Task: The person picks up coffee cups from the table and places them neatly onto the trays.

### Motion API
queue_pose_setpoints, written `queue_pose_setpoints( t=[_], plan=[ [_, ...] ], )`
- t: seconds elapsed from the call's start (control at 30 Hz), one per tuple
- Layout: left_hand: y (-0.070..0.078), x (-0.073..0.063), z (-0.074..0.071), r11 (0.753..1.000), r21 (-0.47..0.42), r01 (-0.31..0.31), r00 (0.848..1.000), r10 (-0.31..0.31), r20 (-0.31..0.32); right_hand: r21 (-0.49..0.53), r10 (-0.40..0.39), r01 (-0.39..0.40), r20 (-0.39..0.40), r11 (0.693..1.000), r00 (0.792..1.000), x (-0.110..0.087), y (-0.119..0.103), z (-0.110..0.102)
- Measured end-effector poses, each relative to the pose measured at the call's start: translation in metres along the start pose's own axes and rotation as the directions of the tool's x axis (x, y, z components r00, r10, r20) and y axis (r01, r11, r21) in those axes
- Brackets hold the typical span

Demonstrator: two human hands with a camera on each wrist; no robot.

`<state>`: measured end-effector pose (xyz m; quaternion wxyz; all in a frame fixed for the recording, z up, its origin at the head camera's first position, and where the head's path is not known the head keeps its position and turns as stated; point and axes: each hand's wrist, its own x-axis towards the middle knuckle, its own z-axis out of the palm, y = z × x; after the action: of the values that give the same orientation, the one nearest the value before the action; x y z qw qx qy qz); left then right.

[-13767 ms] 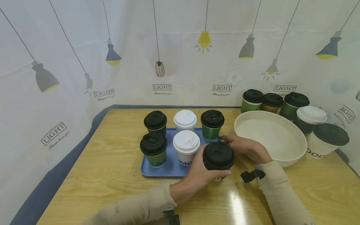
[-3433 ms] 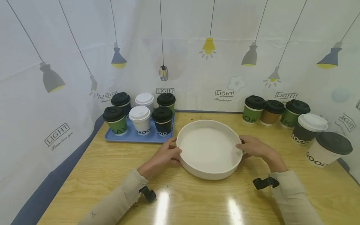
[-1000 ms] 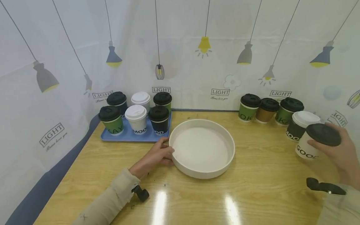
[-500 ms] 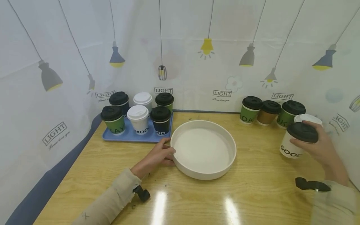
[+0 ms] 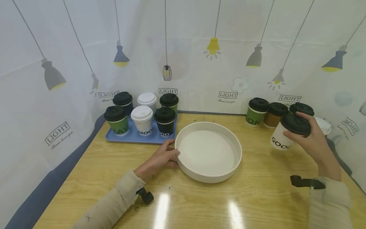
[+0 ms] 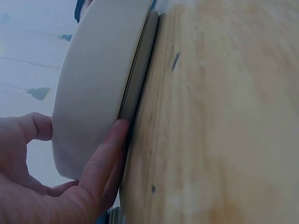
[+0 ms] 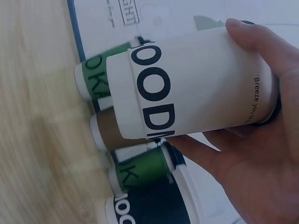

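My left hand [image 5: 160, 159] pinches the left side of a round cream bowl [image 5: 210, 149], its thumb at the rim. In the left wrist view, fingers reach down to the bottom edge of the bowl [image 6: 98, 84], which sits on the wooden table. My right hand [image 5: 317, 146] grips a white paper coffee cup [image 5: 280, 136] near its black lid [image 5: 295, 124]. Held above the table to the right of the bowl, the cup tilts a little. Black lettering runs round the lower part of the cup [image 7: 201, 88] in the right wrist view.
At the back right stand two green cups [image 5: 254, 116], a brown cup [image 5: 273, 120] and a dark cup with a white lid [image 5: 324, 125], partly behind my right hand. A blue tray [image 5: 131, 138] at the back left carries several lidded cups. A printed curtain hangs behind.
The cups' tray and then the bowl have moved left over the earlier frames. My right hand let go of the bowl, took the white cup from the right end, and carries it left and up.
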<state>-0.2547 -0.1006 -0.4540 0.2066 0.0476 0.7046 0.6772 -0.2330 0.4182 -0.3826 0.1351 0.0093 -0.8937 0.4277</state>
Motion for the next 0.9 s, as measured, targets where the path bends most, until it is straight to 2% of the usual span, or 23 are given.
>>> queue_pose_setpoints(
  t=[0.33, 0.67, 0.9],
  plan=[
    [-0.001, -0.001, -0.003, 1.0, 0.003, 0.01, 1.0, -0.01, -0.015, 0.015, -0.105, 0.104, 0.045, 0.994, 0.994, 0.01, -0.031, 0.017],
    [-0.001, -0.001, -0.003, 1.0, -0.002, 0.001, 1.0, -0.001, -0.018, 0.04, -0.22, 0.218, 0.065, 0.975, 0.973, 0.017, -0.065, 0.04],
    [-0.001, 0.0, 0.0, 1.0, -0.006, 0.006, 1.0, -0.006, 0.004, 0.072, -0.241, 0.233, 0.135, 0.97, 0.961, 0.021, -0.088, 0.066]
  ],
)
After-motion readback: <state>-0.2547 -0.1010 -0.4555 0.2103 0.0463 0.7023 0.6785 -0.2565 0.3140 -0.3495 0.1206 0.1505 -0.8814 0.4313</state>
